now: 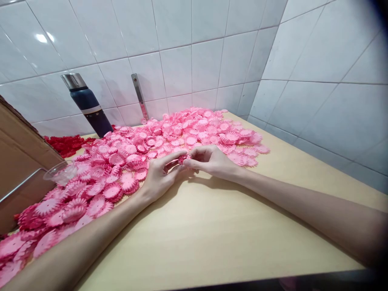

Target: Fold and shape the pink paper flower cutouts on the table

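A small dark pink piece (pixel 182 160) is pinched between the fingertips of both hands, just above the table. My left hand (pixel 162 171) closes on it from the left, thumb and index finger together at its edge. From the right, my right hand (pixel 212 161) grips the same piece between thumb and bent index finger. The fingers hide much of its shape. Behind and to the left of the hands spreads a large heap of pink, scalloped round pieces (pixel 129 149), many with a small hole in the middle.
The pale wooden table (pixel 218 230) reaches tiled walls behind and at right. A dark blue bottle (pixel 91 109) stands behind the heap, near red pieces (pixel 66 145). A clear plastic cup (pixel 60 173) lies by a cardboard box (pixel 24 149) at left. A metal strip (pixel 138 95) leans on the wall.
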Demonstrator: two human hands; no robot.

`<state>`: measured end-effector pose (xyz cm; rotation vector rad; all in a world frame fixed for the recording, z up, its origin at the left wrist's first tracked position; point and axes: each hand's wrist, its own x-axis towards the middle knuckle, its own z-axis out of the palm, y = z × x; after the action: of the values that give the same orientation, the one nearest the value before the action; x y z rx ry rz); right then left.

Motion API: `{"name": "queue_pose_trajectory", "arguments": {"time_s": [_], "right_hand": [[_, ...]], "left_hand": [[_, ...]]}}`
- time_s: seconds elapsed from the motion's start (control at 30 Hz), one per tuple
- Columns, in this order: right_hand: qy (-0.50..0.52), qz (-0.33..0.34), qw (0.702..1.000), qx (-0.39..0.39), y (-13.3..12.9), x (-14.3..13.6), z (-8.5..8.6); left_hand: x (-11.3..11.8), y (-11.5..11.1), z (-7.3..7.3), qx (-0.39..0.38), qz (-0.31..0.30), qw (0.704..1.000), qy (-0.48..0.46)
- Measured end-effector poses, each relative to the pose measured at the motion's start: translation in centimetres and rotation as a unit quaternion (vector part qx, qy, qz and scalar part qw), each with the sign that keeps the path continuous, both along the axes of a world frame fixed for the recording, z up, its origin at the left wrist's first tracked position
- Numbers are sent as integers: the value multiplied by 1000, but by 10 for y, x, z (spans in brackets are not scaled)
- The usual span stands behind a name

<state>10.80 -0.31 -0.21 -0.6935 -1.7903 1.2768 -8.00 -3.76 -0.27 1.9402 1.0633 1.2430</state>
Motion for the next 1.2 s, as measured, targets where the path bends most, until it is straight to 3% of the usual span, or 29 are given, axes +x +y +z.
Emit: {"name": "queue_pose_trajectory", "arguments": {"time_s": [0.13, 0.37, 0.67, 0.93, 1.2], "right_hand": [[19, -25, 999, -18, 3, 0, -2], [26, -74, 997, 8, 1, -6, -1], [48, -102, 993, 18, 2, -8, -4], [62, -79, 994, -33, 2, -3, -4], [17, -84, 996, 20, 0, -4, -3]], "left_hand": [[1, 1, 0, -15, 0, 999, -44], [7, -7, 6, 39, 25, 998, -48], [12, 0, 6, -29, 50, 990, -128], [9, -6, 3, 27, -3, 999, -28], [10, -8, 5, 32, 56, 998, 9]]}}
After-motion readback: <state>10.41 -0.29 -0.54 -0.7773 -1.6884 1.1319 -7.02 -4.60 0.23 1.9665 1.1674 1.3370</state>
